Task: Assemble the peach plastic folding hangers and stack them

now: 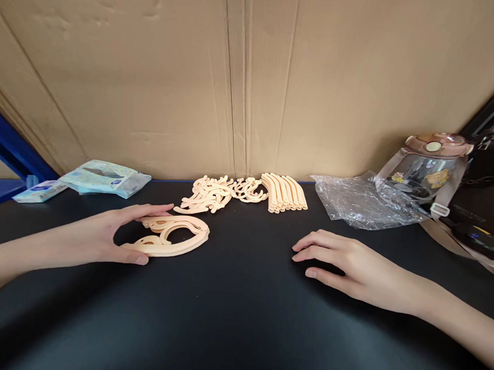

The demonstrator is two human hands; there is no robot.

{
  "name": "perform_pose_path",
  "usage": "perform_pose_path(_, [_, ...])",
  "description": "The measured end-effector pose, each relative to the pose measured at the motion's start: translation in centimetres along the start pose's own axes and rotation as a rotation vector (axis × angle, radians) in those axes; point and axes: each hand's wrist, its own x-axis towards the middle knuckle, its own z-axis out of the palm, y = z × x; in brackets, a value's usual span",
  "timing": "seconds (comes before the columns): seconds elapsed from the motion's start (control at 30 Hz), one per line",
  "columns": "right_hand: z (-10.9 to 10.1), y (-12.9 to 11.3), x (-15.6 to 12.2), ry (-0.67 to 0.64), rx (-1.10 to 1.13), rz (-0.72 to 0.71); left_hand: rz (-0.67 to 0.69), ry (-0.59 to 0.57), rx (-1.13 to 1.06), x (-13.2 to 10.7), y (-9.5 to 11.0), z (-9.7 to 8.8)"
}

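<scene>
A cardboard wall (154,60) stands along the far edge of the black table (237,331). At the far right corner a dark bag (492,191) sits with a clear, pink-lidded bottle (426,169) against it. A crumpled sheet of clear plastic (364,201) spreads from the bottle toward the middle of the far edge.

The left hand (108,234) lies left of centre with its fingers (156,208) spread. The forefinger runs along the far side of a stack of peach curved pieces (175,236) and the thumb presses the near side, so the stack is lightly clamped while it lies flat on the table. The right hand (351,268) rests palm down right of centre, well apart from the stack. Its fingers are loosely together, slightly curled, and hold nothing.

Near the far left corner lie two tissue packs (103,178). Along the middle of the far edge lie a tangle of peach parts (206,196), a few small hooks (249,189) and a neat row of curved strips (286,193).

The hold takes only the left end of the stack, so I judge that lifting or dragging it could fan the layers apart or drop the lower pieces. A push toward the far edge could drive the stack into the tangle just beyond it, mixing the parts. The plastic sheet is light and could catch on a passing right wrist.
</scene>
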Motion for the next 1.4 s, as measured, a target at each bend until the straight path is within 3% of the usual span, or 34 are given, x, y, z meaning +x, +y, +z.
perform_pose_path(0.53, [-0.1, -0.1, -0.1, -0.018, -0.022, 0.008, 0.006, -0.050, 0.003, 0.1, -0.1, -0.2])
perform_pose_path(0.9, [0.1, 0.2, -0.1, -0.016, -0.030, 0.002, -0.050, -0.203, -0.011, 0.4, -0.3, -1.1])
perform_pose_path(1.4, [0.0, 0.0, -0.1, -0.006, -0.040, -0.004, -0.060, -0.182, -0.025, 0.6, -0.5, -1.0])
